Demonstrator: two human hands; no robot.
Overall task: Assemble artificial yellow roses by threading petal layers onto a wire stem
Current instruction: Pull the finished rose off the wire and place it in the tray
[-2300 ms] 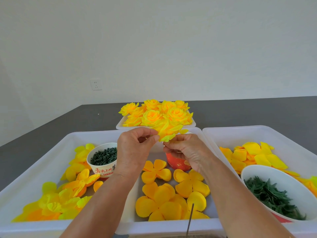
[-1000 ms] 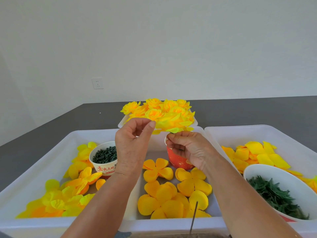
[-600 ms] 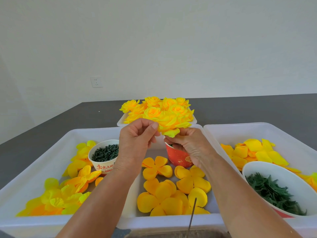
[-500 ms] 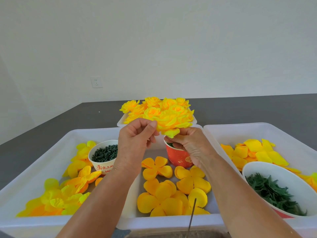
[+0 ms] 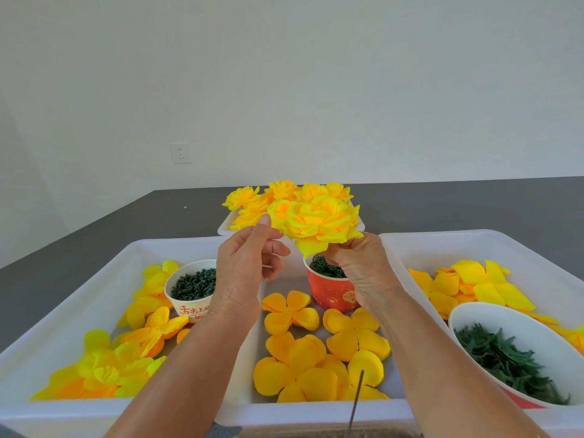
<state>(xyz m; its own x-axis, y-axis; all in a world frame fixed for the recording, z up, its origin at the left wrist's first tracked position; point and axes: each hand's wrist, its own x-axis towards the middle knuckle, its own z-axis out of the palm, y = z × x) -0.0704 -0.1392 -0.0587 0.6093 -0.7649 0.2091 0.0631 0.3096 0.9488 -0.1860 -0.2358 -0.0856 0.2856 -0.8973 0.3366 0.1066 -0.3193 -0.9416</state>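
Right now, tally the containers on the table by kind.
White trays: 4
Paper cups, white and red: 2
White bowl: 1
Total: 7

Bright, even daylight fills the scene, soft and diffuse, with no hard shadows; only faint shade lies under the flat orange-yellow fabric petal layers (image 5: 319,352) in the near white plastic tray (image 5: 316,414). The plain white wall (image 5: 284,74) looks slightly grey. Wide-angle distortion bends the dark grey table (image 5: 474,203) edges outward. Focus is sharp throughout, without glare
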